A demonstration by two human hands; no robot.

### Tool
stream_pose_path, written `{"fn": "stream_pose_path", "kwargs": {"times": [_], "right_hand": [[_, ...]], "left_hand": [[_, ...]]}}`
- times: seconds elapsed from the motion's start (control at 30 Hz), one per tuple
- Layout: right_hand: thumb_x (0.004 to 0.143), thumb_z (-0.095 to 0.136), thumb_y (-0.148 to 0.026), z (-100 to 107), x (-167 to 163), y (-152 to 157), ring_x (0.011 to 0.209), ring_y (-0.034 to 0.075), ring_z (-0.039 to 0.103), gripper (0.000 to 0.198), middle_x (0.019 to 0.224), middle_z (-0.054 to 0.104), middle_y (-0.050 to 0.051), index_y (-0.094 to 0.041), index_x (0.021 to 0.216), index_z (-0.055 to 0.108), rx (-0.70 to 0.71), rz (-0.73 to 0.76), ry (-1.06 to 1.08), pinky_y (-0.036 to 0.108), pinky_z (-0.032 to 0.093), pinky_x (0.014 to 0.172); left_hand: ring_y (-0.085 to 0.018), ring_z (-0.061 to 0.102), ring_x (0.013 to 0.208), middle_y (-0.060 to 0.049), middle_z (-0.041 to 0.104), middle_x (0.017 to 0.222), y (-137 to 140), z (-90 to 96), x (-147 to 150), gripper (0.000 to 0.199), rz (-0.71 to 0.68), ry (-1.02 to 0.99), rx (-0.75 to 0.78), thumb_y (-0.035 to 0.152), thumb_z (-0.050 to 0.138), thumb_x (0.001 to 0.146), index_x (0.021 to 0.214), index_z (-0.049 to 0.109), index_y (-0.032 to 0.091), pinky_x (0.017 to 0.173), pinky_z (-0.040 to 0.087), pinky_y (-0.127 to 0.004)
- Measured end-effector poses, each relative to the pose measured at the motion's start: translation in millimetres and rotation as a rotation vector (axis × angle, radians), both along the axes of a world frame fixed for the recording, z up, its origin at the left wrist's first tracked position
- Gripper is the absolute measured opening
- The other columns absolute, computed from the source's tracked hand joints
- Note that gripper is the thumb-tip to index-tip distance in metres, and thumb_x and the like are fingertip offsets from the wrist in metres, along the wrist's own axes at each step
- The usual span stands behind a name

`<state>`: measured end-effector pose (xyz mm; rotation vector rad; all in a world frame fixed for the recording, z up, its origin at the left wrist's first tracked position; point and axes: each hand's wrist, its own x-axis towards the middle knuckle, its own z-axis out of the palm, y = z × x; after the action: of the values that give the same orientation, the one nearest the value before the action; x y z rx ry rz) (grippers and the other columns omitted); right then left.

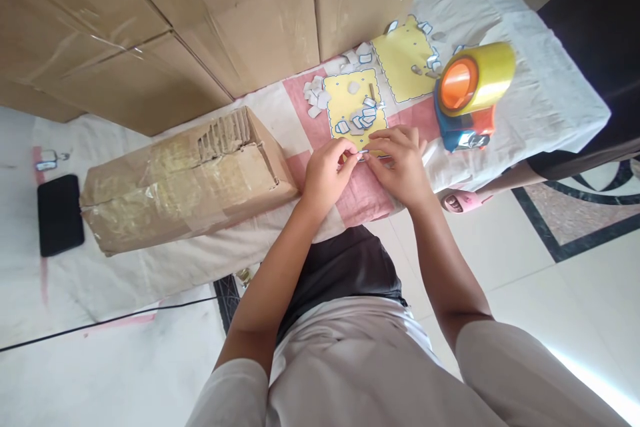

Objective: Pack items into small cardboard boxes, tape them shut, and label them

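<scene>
My left hand (327, 170) and my right hand (401, 163) meet over the near edge of a yellow sheet (343, 88) with a scalloped blue outline. Between their fingertips is a small white piece with a blue edge (363, 152), pinched from both sides and partly hidden by the fingers. Several similar blue-edged white pieces (367, 117) lie on the sheet just beyond my hands. Plain white scraps (315, 95) are heaped at its left edge. Another yellow sheet (405, 60) with a few pieces on it lies farther back to the right.
A tape dispenser (467, 130) carrying a wide yellow tape roll (493, 77) stands right of the sheets. Left of my hands lies a long, worn cardboard box (185, 183), with a black phone (61, 215) beyond it. Stacked cartons (265, 33) wall off the back. Another person's foot (463, 201) shows at right.
</scene>
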<state>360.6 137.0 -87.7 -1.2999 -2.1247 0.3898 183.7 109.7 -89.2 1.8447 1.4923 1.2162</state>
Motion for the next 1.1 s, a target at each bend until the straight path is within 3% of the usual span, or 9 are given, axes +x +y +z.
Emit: {"fn": "stream_pose_path", "kwargs": {"times": [0.1, 0.2, 0.33, 0.47, 0.7, 0.83, 0.97, 1.1], "right_hand": [[0.098, 0.058, -0.038, -0.1, -1.3, 3.7, 0.119, 0.032, 0.055, 0.019, 0.115, 0.072, 0.006, -0.025, 0.091, 0.07, 0.016, -0.047, 0.046, 0.055, 0.037, 0.102], [0.099, 0.056, -0.037, -1.0, 2.6, 8.9, 0.113, 0.031, 0.057, 0.018, 0.109, 0.071, 0.007, -0.024, 0.092, 0.067, 0.031, -0.129, 0.111, 0.055, 0.039, 0.102], [0.098, 0.056, -0.038, 1.7, 2.4, 8.2, 0.112, 0.03, 0.057, 0.018, 0.111, 0.07, 0.006, -0.024, 0.094, 0.067, 0.006, -0.093, 0.135, 0.052, 0.041, 0.1], [0.096, 0.06, -0.037, 4.4, -5.8, 2.7, 0.113, 0.03, 0.057, 0.015, 0.113, 0.07, 0.006, -0.024, 0.091, 0.067, -0.002, -0.071, 0.129, 0.05, 0.041, 0.099], [0.102, 0.048, -0.038, -0.6, 15.9, 14.8, 0.111, 0.032, 0.057, 0.021, 0.109, 0.066, 0.011, -0.024, 0.099, 0.064, 0.044, -0.253, 0.148, 0.055, 0.043, 0.1], [0.106, 0.041, -0.042, 6.6, 19.8, 10.0, 0.116, 0.032, 0.058, 0.028, 0.114, 0.066, 0.011, -0.027, 0.112, 0.063, -0.008, -0.105, 0.128, 0.057, 0.045, 0.102], [0.107, 0.038, -0.046, 21.8, 4.7, 1.1, 0.122, 0.034, 0.057, 0.032, 0.122, 0.065, 0.011, -0.03, 0.119, 0.063, -0.049, 0.059, 0.116, 0.059, 0.044, 0.105], [0.106, 0.039, -0.047, 38.4, -13.7, 5.6, 0.12, 0.033, 0.056, 0.032, 0.123, 0.064, 0.01, -0.03, 0.113, 0.066, -0.039, 0.244, 0.18, 0.058, 0.044, 0.105]], "left_hand": [[-0.012, 0.062, 0.078, 0.001, 0.07, 0.088, -2.4, 0.0, -2.1, 0.006, 0.023, -0.046, -0.034, 0.023, 0.062, 0.095, 0.089, 0.06, 0.023, 0.075, 0.047, -0.026], [-0.013, 0.062, 0.077, 0.002, 0.071, 0.087, -2.9, -2.7, -3.6, 0.005, 0.082, -0.072, -0.086, 0.019, 0.062, 0.093, 0.09, 0.062, 0.024, 0.074, 0.047, -0.026], [-0.013, 0.06, 0.07, 0.002, 0.069, 0.08, -0.1, -4.0, -0.2, 0.01, 0.097, -0.16, -0.148, 0.028, 0.069, 0.09, 0.099, 0.067, 0.024, 0.068, 0.046, -0.027], [-0.012, 0.061, 0.069, 0.001, 0.07, 0.077, 1.1, -1.2, 3.5, 0.012, 0.057, -0.261, -0.181, 0.028, 0.066, 0.091, 0.081, 0.066, 0.021, 0.065, 0.045, -0.026], [-0.012, 0.052, 0.063, 0.002, 0.063, 0.069, -0.3, -1.8, 0.2, 0.02, 0.125, -0.035, -0.17, 0.029, 0.059, 0.094, 0.075, 0.058, 0.022, 0.062, 0.038, -0.028], [-0.014, 0.044, 0.053, 0.001, 0.055, 0.059, 5.1, -1.8, 4.2, 0.039, 0.146, 0.244, -0.19, 0.035, 0.053, 0.099, 0.062, 0.047, 0.023, 0.057, 0.028, -0.032], [-0.018, 0.05, 0.056, -0.002, 0.062, 0.064, 8.7, -1.1, 10.8, 0.03, 0.167, 0.408, -0.186, 0.037, 0.061, 0.094, 0.068, 0.054, 0.023, 0.056, 0.026, -0.033], [-0.023, 0.057, 0.061, -0.006, 0.062, 0.065, 7.4, -1.8, 15.1, 0.029, 0.271, 0.49, -0.232, 0.044, 0.061, 0.095, 0.076, 0.06, 0.022, 0.06, 0.032, -0.034]]}}
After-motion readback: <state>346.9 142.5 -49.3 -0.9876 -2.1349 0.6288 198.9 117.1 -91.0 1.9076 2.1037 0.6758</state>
